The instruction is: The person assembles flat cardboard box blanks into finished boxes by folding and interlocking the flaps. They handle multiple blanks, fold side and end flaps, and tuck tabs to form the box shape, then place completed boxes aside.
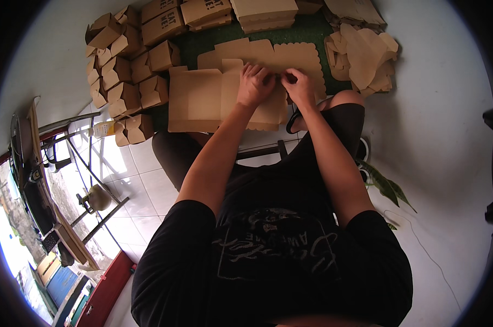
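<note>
A flat brown cardboard box blank (195, 101) with creases and flaps lies in front of me. My left hand (256, 86) is on its upper right part, with curled fingers closed at the cardboard. Just to the right, my right hand (299, 88) pinches the cardboard's edge between thumb and forefinger. The hands are close together, and their fingertips partly hide the spot they grip. Beyond them lies another cardboard blank (303, 57) with a scalloped edge, partly overlapped by the nearer one.
Several folded small boxes (153, 90) are piled at the left on a green mat (189, 49). Larger printed boxes (163, 25) and a stack of cardboard (264, 13) stand at the back. Loose cut cardboard pieces (366, 57) are heaped at the right, near the wall.
</note>
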A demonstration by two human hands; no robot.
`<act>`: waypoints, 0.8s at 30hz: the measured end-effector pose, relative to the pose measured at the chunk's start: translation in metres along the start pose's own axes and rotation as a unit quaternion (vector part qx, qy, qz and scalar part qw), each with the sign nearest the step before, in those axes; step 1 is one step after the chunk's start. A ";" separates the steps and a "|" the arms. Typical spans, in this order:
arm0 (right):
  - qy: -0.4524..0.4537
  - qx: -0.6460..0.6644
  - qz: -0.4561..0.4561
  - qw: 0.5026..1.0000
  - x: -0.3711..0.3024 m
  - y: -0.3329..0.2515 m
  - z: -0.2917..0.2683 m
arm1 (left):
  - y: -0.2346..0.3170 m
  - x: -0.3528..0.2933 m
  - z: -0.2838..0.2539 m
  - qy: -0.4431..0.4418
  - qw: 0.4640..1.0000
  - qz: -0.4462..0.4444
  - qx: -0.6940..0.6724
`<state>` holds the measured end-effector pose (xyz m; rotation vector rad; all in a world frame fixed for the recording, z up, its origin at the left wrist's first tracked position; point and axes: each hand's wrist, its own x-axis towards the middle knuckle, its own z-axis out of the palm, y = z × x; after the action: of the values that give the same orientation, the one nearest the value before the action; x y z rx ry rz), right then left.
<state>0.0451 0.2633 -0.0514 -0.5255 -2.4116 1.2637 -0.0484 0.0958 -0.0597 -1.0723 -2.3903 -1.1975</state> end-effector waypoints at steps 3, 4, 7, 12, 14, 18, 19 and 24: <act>-0.002 -0.014 -0.008 1.000 0.001 0.001 0.000 | 0.000 0.001 -0.001 -0.009 1.000 -0.006 0.000; -0.009 -0.020 -0.003 1.000 0.000 0.001 0.000 | 0.000 0.001 -0.002 -0.014 1.000 -0.015 -0.006; -0.022 -0.031 0.010 0.999 0.000 0.000 -0.002 | 0.000 0.003 -0.003 -0.028 0.999 -0.022 -0.011; -0.013 -0.005 0.012 1.000 -0.001 0.002 0.000 | -0.005 0.008 -0.007 -0.051 0.999 0.015 -0.005; -0.021 -0.012 0.030 0.999 -0.001 0.004 0.001 | -0.007 0.010 -0.008 -0.054 0.998 0.023 -0.001; -0.027 -0.010 0.027 0.999 -0.001 0.005 0.001 | -0.009 0.010 -0.009 -0.087 0.996 0.020 0.004; -0.026 -0.014 0.026 0.999 -0.001 0.004 0.001 | -0.010 0.010 -0.010 -0.085 0.996 0.028 0.001; -0.014 -0.024 0.020 0.999 -0.003 0.000 0.001 | -0.011 0.013 -0.012 -0.113 0.993 0.030 0.008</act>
<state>0.0476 0.2614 -0.0524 -0.5755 -2.4714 1.2395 -0.0667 0.0884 -0.0517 -1.3282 -2.5067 -1.0858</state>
